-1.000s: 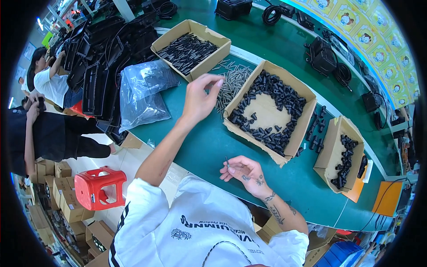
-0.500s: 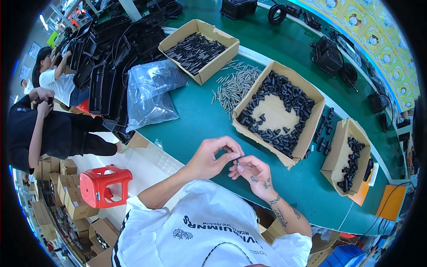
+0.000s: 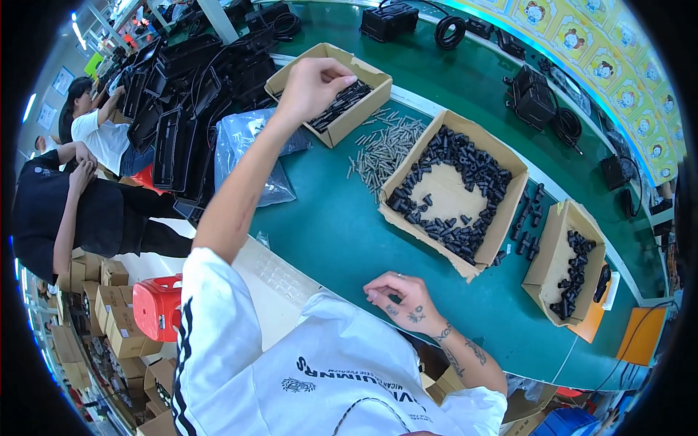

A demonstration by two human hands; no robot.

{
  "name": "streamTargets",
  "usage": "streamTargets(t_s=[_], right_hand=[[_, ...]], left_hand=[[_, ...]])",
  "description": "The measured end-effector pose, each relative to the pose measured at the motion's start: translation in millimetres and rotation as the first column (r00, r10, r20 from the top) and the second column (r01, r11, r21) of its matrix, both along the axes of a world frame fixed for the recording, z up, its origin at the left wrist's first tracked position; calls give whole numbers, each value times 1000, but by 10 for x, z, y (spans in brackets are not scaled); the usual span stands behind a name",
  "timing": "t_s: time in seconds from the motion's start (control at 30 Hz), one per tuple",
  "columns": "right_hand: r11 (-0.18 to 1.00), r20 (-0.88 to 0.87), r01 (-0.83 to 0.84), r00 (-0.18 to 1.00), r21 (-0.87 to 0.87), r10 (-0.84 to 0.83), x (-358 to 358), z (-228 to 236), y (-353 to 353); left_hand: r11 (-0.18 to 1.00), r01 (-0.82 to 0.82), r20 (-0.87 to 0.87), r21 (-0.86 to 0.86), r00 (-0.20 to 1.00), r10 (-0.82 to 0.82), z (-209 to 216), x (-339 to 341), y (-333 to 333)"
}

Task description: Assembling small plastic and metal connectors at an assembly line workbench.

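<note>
My left hand (image 3: 314, 86) is stretched far forward over a cardboard box (image 3: 376, 81) of thin black rods (image 3: 347, 105). Its thumb and fingers are drawn together, and anything between them is too small to make out. Nearer to me, my right hand (image 3: 401, 296) hovers by the table's front edge with curled fingers, their tips pressed together; whatever they hold is hidden. Loose grey metal pins (image 3: 383, 149) lie in a heap beside the rod box. Right of them stands a wide cardboard box (image 3: 452, 190) with many short black connectors (image 3: 465, 149) around a bare patch of its bottom.
A smaller box (image 3: 544, 280) of black T-shaped pieces stands at the right. A clear plastic bag (image 3: 273, 185) and black housings (image 3: 174, 138) lie at the left. Black cabled units (image 3: 534, 94) line the back. Two people stand or sit at the left, near a red stool (image 3: 154, 311).
My left hand has left the right hand and reached forward and left to the rod box. The right hand stays near the front edge, slightly lower. The small dark piece between them is no longer visible.
</note>
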State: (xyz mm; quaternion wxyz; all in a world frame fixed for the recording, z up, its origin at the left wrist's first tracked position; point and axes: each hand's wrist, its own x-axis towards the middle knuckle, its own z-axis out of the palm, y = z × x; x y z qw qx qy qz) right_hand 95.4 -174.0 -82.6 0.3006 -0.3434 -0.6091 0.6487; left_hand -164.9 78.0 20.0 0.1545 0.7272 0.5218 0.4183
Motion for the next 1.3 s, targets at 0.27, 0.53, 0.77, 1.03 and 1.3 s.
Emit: streamTargets(t_s=[0.27,0.53,0.77,1.03,1.3], right_hand=[[970,118,-95,991,222,70,-4,69,-7],[967,114,-101,991,234,75,20,39,6],[967,109,-89,992,240,64,-1,45,13],[963,111,-104,991,248,79,-5,36,32],[921,59,-59,997,385,40,56,48,19]], left_hand=[[974,-60,-441,-220,896,-45,-492,-69,494],[962,-205,-213,183,947,242,-159,-376,-114],[618,-785,-621,32,469,628,-24,-1280,-930],[915,-299,232,-270,903,363,-262,-1344,-1096],[989,-82,558,-123,818,137,-29,-416,-1893]])
